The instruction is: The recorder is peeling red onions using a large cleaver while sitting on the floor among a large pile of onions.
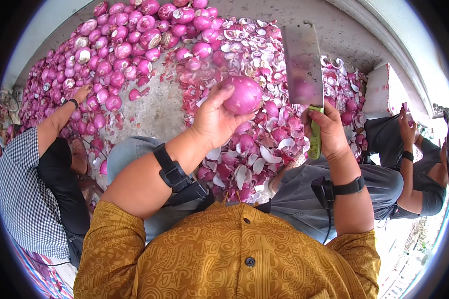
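Note:
A large smooth red onion [242,95] rests in my left hand [220,119], the thumb on its upper left side and the fingers below it. My right hand [326,129] grips the green handle of a cleaver [304,63], whose broad, spotted metal blade points up and away from me. Onion and blade are apart. Below both hands, onion skins and cut ends [269,154] lie in a thick heap with onions among them. Whole red onions [121,50] are piled at the upper left.
At the left a person in a checked shirt [26,194] reaches into the onion pile. Another person in dark clothes [428,175] sits at the right, holding an onion. A white box [376,91] stands by the wall. Bare concrete floor [153,112] shows between the heaps.

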Demonstrator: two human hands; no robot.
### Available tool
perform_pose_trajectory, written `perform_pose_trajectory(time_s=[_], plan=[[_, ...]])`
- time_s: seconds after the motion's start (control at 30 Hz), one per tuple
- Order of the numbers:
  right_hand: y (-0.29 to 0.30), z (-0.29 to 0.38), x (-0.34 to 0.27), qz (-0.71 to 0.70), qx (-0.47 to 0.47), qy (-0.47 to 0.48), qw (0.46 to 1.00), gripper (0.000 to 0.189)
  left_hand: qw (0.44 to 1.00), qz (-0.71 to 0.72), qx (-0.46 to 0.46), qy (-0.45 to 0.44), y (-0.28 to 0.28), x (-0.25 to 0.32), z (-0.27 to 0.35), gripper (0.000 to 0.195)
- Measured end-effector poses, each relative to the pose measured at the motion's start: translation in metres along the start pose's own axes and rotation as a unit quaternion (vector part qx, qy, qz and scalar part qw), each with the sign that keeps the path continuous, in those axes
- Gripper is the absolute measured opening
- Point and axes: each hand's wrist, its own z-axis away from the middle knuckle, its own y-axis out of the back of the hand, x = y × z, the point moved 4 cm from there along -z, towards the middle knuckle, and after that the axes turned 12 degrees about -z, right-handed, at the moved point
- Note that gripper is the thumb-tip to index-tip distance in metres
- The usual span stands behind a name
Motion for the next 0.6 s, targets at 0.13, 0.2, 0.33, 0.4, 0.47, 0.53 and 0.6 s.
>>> perform_pose_trajectory(time_s=[0.13, 0.2, 0.33, 0.4, 0.47, 0.53, 0.6], plan=[[-0.012, 0.004, -0.019, 0.056, 0.025, 0.169, 0.984, 0.011, 0.998, -0.049, 0.040, -0.015, 0.006, -0.002, -0.002, 0.050], [-0.003, -0.002, -0.021, 0.138, 0.033, 0.175, 0.974, 0.016, 0.997, -0.058, 0.047, -0.019, 0.010, -0.001, -0.004, 0.052], [-0.021, 0.002, -0.017, 0.348, 0.027, 0.304, 0.886, 0.022, 0.997, -0.046, 0.061, -0.030, 0.002, 0.005, -0.010, 0.052], [-0.036, 0.003, -0.019, 0.392, -0.023, 0.388, 0.834, 0.031, 0.996, -0.046, 0.072, -0.037, 0.000, 0.007, -0.012, 0.054], [-0.053, 0.011, -0.022, 0.456, -0.101, 0.458, 0.757, 0.047, 0.997, 0.013, -0.043, -0.058, -0.007, 0.010, -0.013, 0.065], [-0.056, 0.018, -0.016, 0.496, -0.113, 0.457, 0.730, 0.049, 0.973, 0.149, -0.125, 0.121, -0.028, 0.017, 0.005, 0.068], [-0.071, 0.021, -0.012, 0.527, -0.140, 0.486, 0.683, 0.056, 0.940, 0.069, -0.217, 0.253, 0.020, 0.017, -0.004, 0.074]])
